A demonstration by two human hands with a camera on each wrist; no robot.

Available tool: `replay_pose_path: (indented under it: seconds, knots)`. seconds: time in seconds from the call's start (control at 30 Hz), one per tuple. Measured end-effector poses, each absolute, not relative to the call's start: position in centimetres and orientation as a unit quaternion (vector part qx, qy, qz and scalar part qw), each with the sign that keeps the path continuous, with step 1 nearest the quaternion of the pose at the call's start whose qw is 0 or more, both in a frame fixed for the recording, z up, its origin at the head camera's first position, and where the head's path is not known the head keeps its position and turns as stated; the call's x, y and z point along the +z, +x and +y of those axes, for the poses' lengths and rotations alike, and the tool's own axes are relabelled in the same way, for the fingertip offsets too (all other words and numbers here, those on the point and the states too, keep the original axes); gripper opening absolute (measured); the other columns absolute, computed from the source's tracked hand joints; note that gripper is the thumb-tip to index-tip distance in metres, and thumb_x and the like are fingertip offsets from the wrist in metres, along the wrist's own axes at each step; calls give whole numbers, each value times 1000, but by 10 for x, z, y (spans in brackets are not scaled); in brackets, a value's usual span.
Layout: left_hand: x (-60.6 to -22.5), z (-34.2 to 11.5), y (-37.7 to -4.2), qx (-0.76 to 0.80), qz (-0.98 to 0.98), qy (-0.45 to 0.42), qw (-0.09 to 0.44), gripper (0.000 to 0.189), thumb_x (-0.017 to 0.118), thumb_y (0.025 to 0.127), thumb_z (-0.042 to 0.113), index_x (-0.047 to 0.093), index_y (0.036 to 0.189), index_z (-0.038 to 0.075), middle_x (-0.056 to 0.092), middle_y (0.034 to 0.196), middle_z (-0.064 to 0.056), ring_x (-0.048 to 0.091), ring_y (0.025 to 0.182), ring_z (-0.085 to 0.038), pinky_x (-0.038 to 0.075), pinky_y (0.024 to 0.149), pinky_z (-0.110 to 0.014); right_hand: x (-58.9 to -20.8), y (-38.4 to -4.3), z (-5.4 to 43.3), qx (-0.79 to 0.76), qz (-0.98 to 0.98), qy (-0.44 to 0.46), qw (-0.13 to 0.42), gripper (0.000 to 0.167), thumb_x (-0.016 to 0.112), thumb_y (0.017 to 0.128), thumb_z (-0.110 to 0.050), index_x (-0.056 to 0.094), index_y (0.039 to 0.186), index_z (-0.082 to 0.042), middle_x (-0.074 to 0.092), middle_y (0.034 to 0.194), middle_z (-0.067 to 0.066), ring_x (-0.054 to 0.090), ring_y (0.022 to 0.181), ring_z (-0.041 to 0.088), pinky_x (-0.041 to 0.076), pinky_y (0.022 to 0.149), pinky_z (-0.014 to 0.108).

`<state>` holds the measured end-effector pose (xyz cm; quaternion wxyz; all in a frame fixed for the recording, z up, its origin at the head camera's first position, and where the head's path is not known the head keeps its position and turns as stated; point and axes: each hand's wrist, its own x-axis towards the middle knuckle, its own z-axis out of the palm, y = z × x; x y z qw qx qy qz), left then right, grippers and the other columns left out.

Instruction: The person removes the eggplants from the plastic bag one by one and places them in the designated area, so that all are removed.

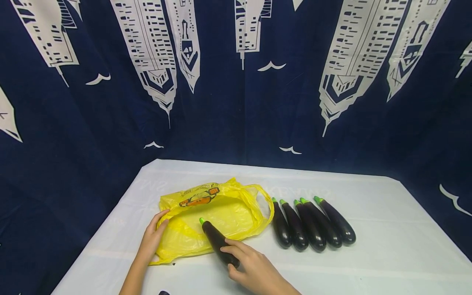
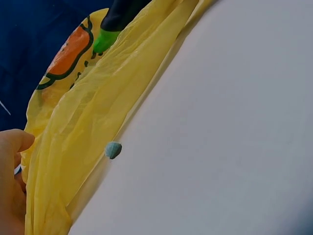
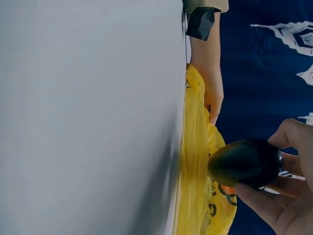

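Observation:
A yellow plastic bag [image 1: 184, 241] lies on its side on the table, its mouth facing the person. My left hand [image 1: 152, 235] holds the bag's left edge, thumb and fingers at the rim; part of that hand [image 2: 11, 171] shows at the left in the left wrist view. In my right hand [image 1: 254, 264] is a dark purple eggplant [image 1: 216, 237], gripped near its thick end. Its green stem points into the bag's mouth. Fingers and thumb wrap the eggplant's rounded end [image 3: 247, 161] in the right wrist view.
Several more eggplants [image 1: 311, 225] lie side by side right of the bag, stems away from the person. A white cloth covers the table [image 1: 387, 246]. Behind hangs a dark blue curtain [image 1: 239, 123] with printed buildings. A small bluish-grey lump [image 2: 113, 150] appears beside the bag.

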<state>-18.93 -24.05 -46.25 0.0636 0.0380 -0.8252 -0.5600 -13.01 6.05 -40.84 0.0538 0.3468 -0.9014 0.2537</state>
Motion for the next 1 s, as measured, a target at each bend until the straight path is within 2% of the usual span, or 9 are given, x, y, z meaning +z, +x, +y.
replay_pose_path:
  seconds: [0.4, 0.67, 0.87, 1.0]
  knots:
    - [-463, -240, -190, -561, -824, 39, 68, 44, 40, 97, 34, 37, 136, 14, 29, 147, -12, 17, 138, -34, 14, 110, -57, -409, -123, 78, 254, -903, 343, 54, 34, 58, 85, -23, 58, 118, -21, 55, 127, 1, 59, 108, 17, 53, 82, 32]
    - [-464, -240, -191, -563, -823, 43, 60, 43, 39, 97, 32, 36, 137, 15, 27, 148, -12, 15, 139, -33, 13, 110, -57, -413, -117, 88, 247, -888, 362, 135, 35, 64, 80, -18, 59, 115, -19, 56, 125, 1, 62, 100, 15, 53, 71, 23]
    - [-462, -240, -189, -559, -826, 43, 60, 43, 39, 97, 33, 35, 137, 15, 27, 148, -13, 15, 139, -35, 12, 110, -58, -419, -112, 96, 257, -879, 353, 192, 39, 69, 74, -15, 60, 111, -22, 57, 123, -3, 62, 94, 11, 44, 59, 11]
    - [-462, -240, -189, -560, -825, 47, 60, 43, 40, 97, 34, 36, 136, 15, 27, 148, -12, 16, 139, -34, 13, 110, -57, -420, -110, 102, 247, -880, 343, 216, 42, 72, 69, -14, 61, 109, -22, 58, 121, -4, 63, 90, 9, 41, 58, 8]
